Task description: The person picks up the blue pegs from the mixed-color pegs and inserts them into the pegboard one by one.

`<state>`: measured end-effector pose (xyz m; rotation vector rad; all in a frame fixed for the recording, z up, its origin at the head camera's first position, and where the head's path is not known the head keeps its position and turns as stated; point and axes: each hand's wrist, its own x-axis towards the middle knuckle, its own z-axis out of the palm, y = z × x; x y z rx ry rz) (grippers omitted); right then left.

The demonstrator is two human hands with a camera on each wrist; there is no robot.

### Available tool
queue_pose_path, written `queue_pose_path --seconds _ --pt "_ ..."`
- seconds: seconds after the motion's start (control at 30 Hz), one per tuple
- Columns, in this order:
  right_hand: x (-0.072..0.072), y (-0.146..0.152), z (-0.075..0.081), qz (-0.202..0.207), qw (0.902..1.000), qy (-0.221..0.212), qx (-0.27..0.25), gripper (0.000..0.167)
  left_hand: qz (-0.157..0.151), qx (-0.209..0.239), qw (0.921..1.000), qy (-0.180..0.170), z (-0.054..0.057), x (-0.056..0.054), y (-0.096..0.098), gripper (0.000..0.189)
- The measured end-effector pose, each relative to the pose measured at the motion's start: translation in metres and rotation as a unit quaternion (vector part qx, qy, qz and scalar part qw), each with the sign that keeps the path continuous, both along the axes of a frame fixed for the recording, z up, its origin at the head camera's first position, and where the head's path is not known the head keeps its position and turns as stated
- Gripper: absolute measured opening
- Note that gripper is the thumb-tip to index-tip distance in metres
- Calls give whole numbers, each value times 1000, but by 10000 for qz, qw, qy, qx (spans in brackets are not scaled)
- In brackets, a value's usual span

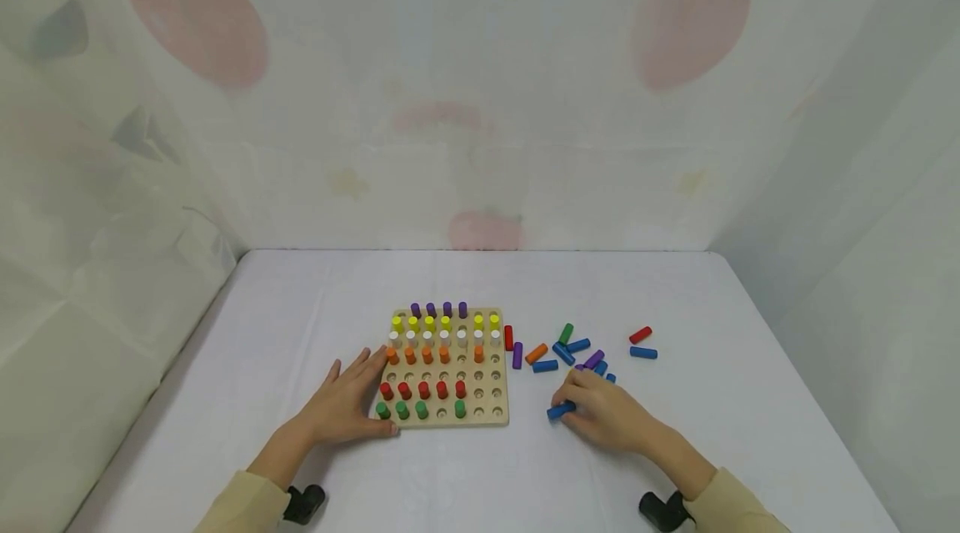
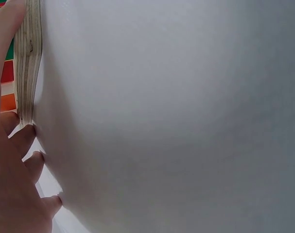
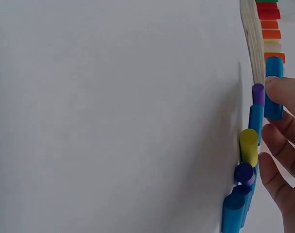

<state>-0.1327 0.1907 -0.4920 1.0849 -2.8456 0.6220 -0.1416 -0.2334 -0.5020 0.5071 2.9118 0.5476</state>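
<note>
My left hand (image 1: 345,401) lies at the near left corner of a wooden pegboard (image 1: 504,399). Its fingers spread along the left side and the thumb reaches the front edge; the left wrist view shows them against the layered board edge (image 2: 29,53). Rows of purple, yellow, white, orange, red and green pegs (image 1: 460,408) stand in the holes. To the right of the board, my right hand (image 1: 603,412) pinches a blue peg (image 1: 559,411) between thumb and fingers. In the right wrist view that blue peg (image 3: 273,104) is held upright in the picture.
Loose pegs lie right of the board: several blue ones (image 1: 545,366), an orange peg (image 1: 536,353), a green peg (image 1: 566,333) and purple ones (image 1: 517,355). A red peg (image 1: 640,335) lies farther right. The right wrist view shows a yellow peg (image 3: 248,147) among them.
</note>
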Motion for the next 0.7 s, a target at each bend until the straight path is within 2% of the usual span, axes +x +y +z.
queue_pose_path --seconds 0.33,0.7 --pt "-10 -6 5 -355 9988 -162 -286 19 19 49 9999 -112 0 0 1 120" --pt "-21 -15 4 -523 9967 -141 -599 20 19 97 9999 -105 -2 -1 -1 121"
